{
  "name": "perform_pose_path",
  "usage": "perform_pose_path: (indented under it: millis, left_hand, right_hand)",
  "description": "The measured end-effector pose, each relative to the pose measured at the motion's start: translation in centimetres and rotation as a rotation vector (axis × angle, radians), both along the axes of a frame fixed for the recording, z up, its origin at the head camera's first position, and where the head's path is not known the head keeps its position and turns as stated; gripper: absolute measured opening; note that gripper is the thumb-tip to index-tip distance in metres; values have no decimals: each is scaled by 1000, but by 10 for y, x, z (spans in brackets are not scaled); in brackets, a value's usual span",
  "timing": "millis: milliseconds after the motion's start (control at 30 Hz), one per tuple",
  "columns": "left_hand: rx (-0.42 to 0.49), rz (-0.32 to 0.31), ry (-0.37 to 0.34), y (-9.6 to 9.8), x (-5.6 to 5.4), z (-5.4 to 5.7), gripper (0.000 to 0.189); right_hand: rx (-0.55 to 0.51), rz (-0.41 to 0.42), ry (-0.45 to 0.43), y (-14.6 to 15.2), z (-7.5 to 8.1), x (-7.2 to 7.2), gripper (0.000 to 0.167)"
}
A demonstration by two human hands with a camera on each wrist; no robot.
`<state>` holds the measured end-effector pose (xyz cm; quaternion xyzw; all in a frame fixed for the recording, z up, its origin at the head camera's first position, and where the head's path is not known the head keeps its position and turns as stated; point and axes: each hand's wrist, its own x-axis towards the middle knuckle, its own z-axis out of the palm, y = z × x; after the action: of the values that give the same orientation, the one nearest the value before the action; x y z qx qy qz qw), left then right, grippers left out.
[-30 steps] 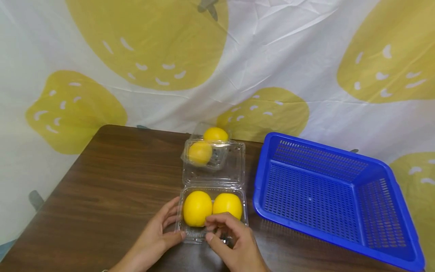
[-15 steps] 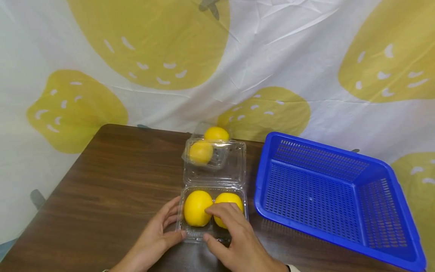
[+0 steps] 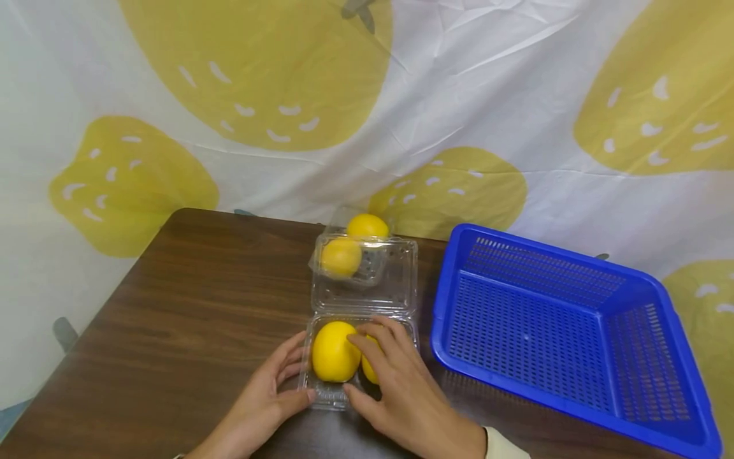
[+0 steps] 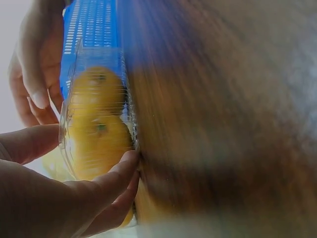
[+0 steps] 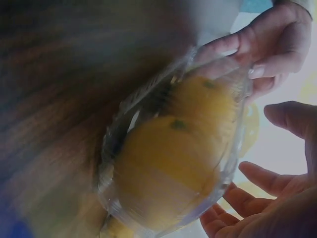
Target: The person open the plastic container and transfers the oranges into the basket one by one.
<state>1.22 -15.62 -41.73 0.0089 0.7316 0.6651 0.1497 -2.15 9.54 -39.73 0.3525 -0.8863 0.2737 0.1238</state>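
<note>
Our right grip [image 3: 398,386] has slid forward over the right orange [image 3: 368,371], loosely spread; our left grip [image 3: 265,394] pinches the clear clamshell [image 3: 329,401] by its left edge; it's on the worktop [image 3: 201,306] with that and the left orange [image 3: 336,352] inside.

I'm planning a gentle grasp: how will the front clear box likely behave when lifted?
The box looks thin and see-through, so it may flex when squeezed. Two round fruits inside probably make up most of its weight and could shift if tipped. The open lid folds back, so it might swing.
</note>
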Motion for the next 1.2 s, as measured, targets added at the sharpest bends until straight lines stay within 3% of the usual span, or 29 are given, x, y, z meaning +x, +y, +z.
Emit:
perform_pose_path:
  millis: [533, 867, 1200]
  left_hand:
    - [1, -3, -23, 0, 0, 1, 89]
    - [9, -5, -9, -1, 2, 0, 88]
    - [30, -21, 36, -1, 3, -3, 87]
  right_hand:
    - [231, -17, 55, -14, -12, -19, 81]
    - [257, -13, 120, -19, -15, -21, 83]
    - [247, -20, 129, -20, -19, -25, 83]
